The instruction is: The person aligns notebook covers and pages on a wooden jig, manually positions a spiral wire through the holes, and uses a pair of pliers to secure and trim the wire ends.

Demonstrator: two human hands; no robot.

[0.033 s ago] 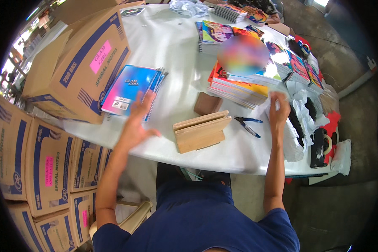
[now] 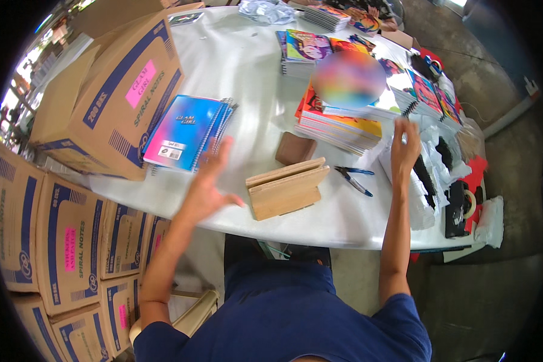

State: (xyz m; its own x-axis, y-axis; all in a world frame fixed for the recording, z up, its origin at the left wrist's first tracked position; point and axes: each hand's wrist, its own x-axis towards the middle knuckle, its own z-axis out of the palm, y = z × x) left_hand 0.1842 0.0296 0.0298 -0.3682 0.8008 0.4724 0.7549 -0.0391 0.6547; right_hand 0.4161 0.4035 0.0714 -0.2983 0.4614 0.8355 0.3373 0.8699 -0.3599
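Note:
My left hand (image 2: 208, 187) is open in the air, fingers spread, over the table's front left part. Just beyond it lies a stack of blue and pink spiral notebooks (image 2: 184, 131), which its fingers partly overlap in view. On the right, my right hand (image 2: 406, 145) is closed, fingers curled together beside black spiral binding coils (image 2: 425, 181) on crumpled white wrapping. What it holds, if anything, is hidden. Between my hands stand a slotted wooden block (image 2: 286, 190), a brown block (image 2: 295, 148) and blue-handled pliers (image 2: 355, 179). A stack of orange-edged booklets (image 2: 338, 133) lies beyond the pliers.
A large open carton (image 2: 111, 99) stands on the table's left, with more cartons (image 2: 72, 241) stacked below. Colourful notebooks (image 2: 308, 48) cover the far right. A tape roll (image 2: 469, 204) sits at the right edge. At the far end is another person's hand (image 2: 373, 12).
My left hand has moved right and slightly nearer, away from the blue notebooks. My right hand has shifted slightly farther away and to the right, fingers still closed.

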